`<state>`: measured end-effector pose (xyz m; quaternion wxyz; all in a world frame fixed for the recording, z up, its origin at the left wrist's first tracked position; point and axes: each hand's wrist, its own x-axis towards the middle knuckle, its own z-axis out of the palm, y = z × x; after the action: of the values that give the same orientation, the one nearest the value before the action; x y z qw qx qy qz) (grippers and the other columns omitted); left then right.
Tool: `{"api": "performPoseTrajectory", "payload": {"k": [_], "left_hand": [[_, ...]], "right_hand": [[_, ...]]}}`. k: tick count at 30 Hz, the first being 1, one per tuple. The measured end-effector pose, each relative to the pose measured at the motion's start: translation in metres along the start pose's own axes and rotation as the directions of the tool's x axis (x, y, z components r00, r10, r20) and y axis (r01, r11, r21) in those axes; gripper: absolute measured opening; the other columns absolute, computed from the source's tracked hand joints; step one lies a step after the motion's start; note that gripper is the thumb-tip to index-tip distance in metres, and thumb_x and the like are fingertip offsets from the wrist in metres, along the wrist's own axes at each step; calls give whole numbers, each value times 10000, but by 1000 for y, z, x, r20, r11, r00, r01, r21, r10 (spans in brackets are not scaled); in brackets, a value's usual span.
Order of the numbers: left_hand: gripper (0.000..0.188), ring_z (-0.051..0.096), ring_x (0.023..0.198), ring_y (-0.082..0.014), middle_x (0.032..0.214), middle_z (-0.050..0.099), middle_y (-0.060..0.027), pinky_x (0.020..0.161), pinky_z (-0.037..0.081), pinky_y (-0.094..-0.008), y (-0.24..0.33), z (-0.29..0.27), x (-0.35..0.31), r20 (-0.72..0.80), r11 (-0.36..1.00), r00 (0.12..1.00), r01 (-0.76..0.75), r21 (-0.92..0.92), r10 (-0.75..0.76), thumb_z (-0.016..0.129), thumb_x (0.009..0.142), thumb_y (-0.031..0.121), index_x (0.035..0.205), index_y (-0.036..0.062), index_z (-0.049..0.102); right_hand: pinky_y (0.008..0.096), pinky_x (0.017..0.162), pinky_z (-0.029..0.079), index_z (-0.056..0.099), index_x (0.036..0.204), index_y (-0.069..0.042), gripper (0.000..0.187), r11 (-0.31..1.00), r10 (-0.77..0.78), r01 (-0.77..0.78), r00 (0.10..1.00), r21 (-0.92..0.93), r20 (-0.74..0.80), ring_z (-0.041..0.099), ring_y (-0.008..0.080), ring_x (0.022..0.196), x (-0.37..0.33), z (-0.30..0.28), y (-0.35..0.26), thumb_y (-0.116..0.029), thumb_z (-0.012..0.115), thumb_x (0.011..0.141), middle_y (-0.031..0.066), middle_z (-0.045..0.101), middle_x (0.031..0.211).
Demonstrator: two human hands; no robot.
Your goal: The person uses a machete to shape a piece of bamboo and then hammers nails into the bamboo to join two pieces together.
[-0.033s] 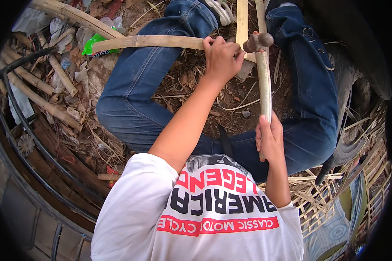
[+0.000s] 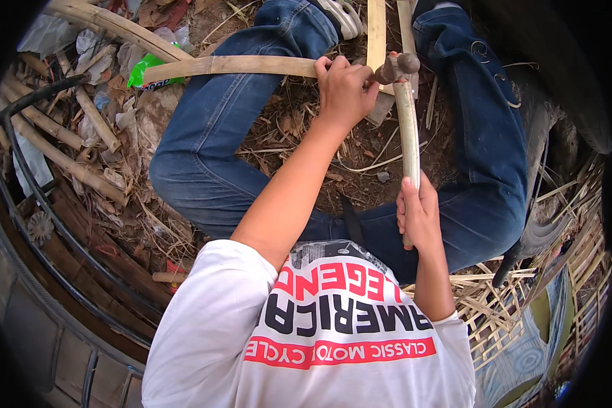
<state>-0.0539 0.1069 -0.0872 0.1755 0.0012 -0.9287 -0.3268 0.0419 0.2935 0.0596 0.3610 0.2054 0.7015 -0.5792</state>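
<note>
My left hand point(image 2: 347, 92) is closed on the right end of a flat bamboo slat point(image 2: 251, 64), which runs leftward across my left shin. My right hand point(image 2: 420, 212) wraps the lower part of a hammer's pale wooden handle point(image 2: 409, 129). The hammer's dark, ball-ended head point(image 2: 400, 66) is just right of my left fingers, over the place where the slat meets an upright bamboo strip point(image 2: 376, 30). Whether the head touches the bamboo is hard to tell. A second upright strip point(image 2: 406, 30) lies partly behind the hammer head.
Bamboo poles point(image 2: 81, 166) and plastic litter lie at the left, with a green wrapper point(image 2: 143, 71) by the slat's far end. A black metal frame point(image 2: 41, 190) curves along the left. Woven bamboo strips point(image 2: 503, 313) spread at the lower right. My bent legs point(image 2: 204, 153) flank the work.
The hammer has shifted slightly to the left, its head now nearer my left fingers. My right hand moved a little with it; the left hand and slat are nearly still.
</note>
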Motion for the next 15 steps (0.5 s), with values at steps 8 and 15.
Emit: {"api": "performPoseTrajectory", "payload": {"k": [8, 15], "left_hand": [[138, 543, 736, -184, 630, 628, 34, 857, 302, -433, -6, 7, -4, -59, 998, 996, -63, 24, 64, 781, 714, 221, 692, 126, 683], [137, 572, 889, -228, 801, 682, -8, 922, 327, -470, 3, -3, -2, 108, 998, 994, 14, 56, -20, 771, 747, 231, 810, 131, 702]], "right_hand": [[216, 344, 328, 477, 962, -38, 260, 999, 25, -26, 999, 32, 23, 398, 44, 405, 1, 0, 6, -288, 466, 1034, -11, 445, 607], [216, 337, 328, 467, 916, -42, 309, 988, -47, 51, 998, 144, -30, 391, 45, 396, -13, -11, 12, -330, 479, 1026, 2, 442, 601]]}}
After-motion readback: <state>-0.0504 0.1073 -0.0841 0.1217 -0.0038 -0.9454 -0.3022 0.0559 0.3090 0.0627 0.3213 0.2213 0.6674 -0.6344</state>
